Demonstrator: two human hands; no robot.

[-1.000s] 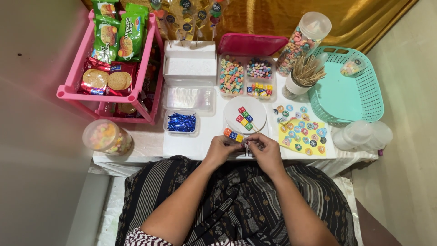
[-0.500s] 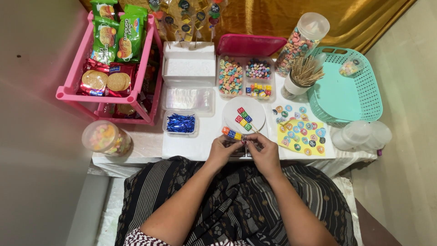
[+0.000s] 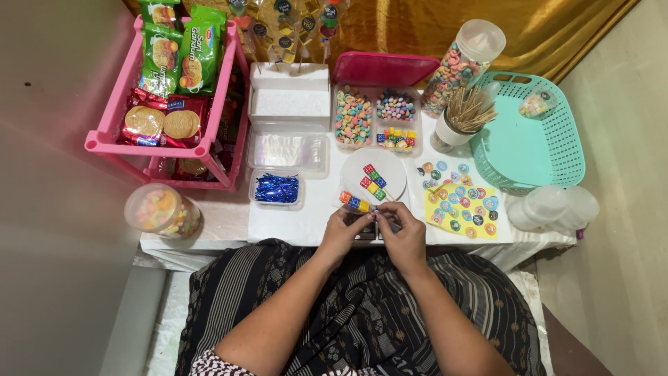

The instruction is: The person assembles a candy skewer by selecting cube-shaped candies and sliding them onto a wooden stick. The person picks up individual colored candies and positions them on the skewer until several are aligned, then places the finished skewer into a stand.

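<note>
Two bare hands are seen meeting at the near edge of a low white table (image 3: 209, 223). A short skewer of coloured candy cubes (image 3: 355, 202) is pinched at its near end by the fingertips of the left hand (image 3: 346, 233), while the right hand (image 3: 403, 233) is closed around the same end from the other side; the stick itself is hidden by the fingers, so it cannot be told exactly where each finger presses. The threaded cubes, orange, blue and yellow, stick out to the left of the left hand, just above the table.

Just beyond the hands a small white round plate (image 3: 351, 170) is set, with loose coloured cubes (image 3: 372, 182) lying on it. To its right a yellow sheet of round stickers (image 3: 463, 209) is laid flat, and more stickers are scattered above it. To the left of the plate a small clear tub of blue twist ties (image 3: 276, 188) is placed, with a clear tray (image 3: 289, 150) behind it.

Further back, a divided clear box of sweets (image 3: 376, 118) is seen with its pink lid (image 3: 383, 69) raised, beside a cup of wooden skewers (image 3: 463, 118) and a tall clear jar of cereal rings (image 3: 463, 66). A teal plastic basket (image 3: 529, 146) is placed at the right, a pink rack (image 3: 111, 139) of biscuit packets at the left.
</note>
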